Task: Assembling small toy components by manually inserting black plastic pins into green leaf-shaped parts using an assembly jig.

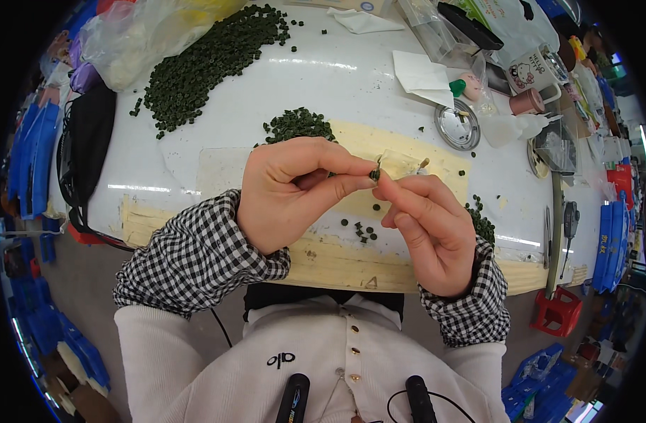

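Just above the bench, my left hand [287, 187] pinches a small dark green ribbed part [374, 174] between thumb and index finger. My right hand [435, 229] meets it from the right, its index fingertip against the part and its other fingers curled. Whether the right fingers grip anything else is hidden. Beyond my left hand lies a small heap of like green parts [298, 123], partly covered by that hand. Several loose green parts [361, 229] are scattered on the bench below my fingertips. Behind my right hand, a pale yellow block [400, 162] rests on a yellowish sheet [443, 151].
A large pile of green parts [203, 63] spreads at the far left beside a clear plastic bag [125, 42]. To the far right are a round metal dish [457, 125], white tissue [421, 74], and a mug [531, 70]. More green parts [481, 222] lie beyond my right wrist, near tweezers [547, 236].
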`<state>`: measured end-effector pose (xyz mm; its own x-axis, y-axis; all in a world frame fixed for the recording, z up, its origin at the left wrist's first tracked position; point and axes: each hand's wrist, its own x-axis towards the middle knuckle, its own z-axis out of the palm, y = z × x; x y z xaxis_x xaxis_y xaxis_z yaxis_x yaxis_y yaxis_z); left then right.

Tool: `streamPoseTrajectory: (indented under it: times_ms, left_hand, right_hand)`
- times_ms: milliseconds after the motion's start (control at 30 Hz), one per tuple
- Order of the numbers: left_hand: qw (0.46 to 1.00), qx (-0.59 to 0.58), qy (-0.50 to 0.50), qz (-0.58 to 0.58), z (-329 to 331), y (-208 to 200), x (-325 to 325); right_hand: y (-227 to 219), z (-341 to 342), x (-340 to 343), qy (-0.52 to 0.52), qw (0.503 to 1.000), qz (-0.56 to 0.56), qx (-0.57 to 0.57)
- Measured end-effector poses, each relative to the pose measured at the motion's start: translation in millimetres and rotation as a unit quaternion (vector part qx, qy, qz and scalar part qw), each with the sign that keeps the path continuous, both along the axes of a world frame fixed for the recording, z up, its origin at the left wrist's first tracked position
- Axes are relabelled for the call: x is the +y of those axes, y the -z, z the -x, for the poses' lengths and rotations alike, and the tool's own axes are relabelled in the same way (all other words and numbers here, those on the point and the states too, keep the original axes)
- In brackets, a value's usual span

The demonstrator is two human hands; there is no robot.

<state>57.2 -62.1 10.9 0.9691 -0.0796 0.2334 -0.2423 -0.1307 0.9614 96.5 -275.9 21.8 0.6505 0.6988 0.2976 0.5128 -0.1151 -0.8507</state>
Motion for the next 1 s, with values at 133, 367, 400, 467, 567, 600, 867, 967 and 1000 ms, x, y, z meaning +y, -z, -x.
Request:
streamPoseTrajectory:
  times_ms: [133,367,400,467,567,600,867,967,1000]
  left_hand:
    - [1.0,0.018,-0.005,0.022,2.4,-2.3,-1.8]
    - [0.999,0.042,-0.002,0.022,2.2,-1.3,-0.2]
    - [0.999,0.042,0.0,0.021,2.5,-1.6,0.2]
    - [0.999,0.04,0.004,0.019,2.5,-2.7,1.4]
    - [0.999,0.041,0.0,0.032,2.2,-1.9,0.3]
    - [0.999,0.043,0.0,0.023,2.3,-3.5,0.5]
    - [1.0,0.028,-0.002,-0.006,1.7,-4.9,1.0]
    - [1.0,0.019,-0.002,-0.003,1.3,-4.7,0.7]
    - [1.0,0.018,-0.002,0.0,1.2,-4.3,0.7]
  right_hand:
    - [-0.1,-0.9,1.6,-0.005,1.0,0.006,-0.025]
    - [0.3,-3.8,0.2,-0.009,0.998,0.015,-0.068]
    - [-0.7,-4.1,0.0,-0.008,0.997,0.016,-0.072]
    - [-1.5,-4.8,-0.3,-0.006,0.996,0.021,-0.086]
    - [-2.3,-4.9,-0.6,-0.001,0.994,0.03,-0.107]
    - [-2.7,-4.9,-0.7,0.0,0.993,0.031,-0.11]
    - [-3.1,-2.6,-1.0,0.009,0.995,0.026,-0.093]
    - [-3.6,-2.0,-0.7,0.013,0.996,0.024,-0.086]
    - [-3.7,-2.1,-1.0,0.014,0.996,0.025,-0.087]
